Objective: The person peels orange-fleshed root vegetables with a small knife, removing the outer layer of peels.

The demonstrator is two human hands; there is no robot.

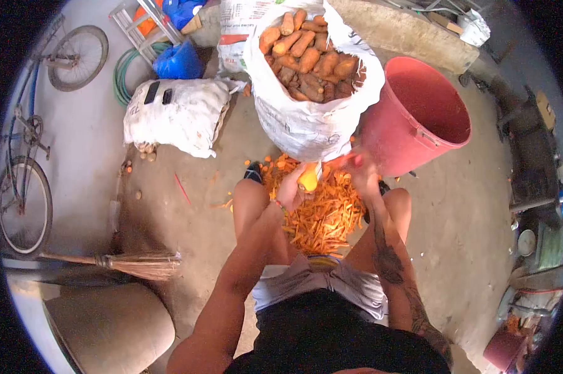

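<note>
My left hand [289, 191] is closed around a carrot [307, 179] whose bright yellow-orange end points up. My right hand [366, 176], smeared by motion, grips a red-handled peeler [356, 160]; its blade end is too blurred to make out well. Both hands are between my knees, over a heap of orange peelings [328, 215] on the floor. Just beyond them stands a white woven sack [300, 128], its rim rolled open, filled with unwashed carrots [309, 59].
A large red bin [396, 128] stands right of the sack. To the left lie a stuffed white sack [175, 115] and a straw broom [144, 264]. A bicycle [24, 149] leans on the left wall; a dark shelf [534, 149] is at the right.
</note>
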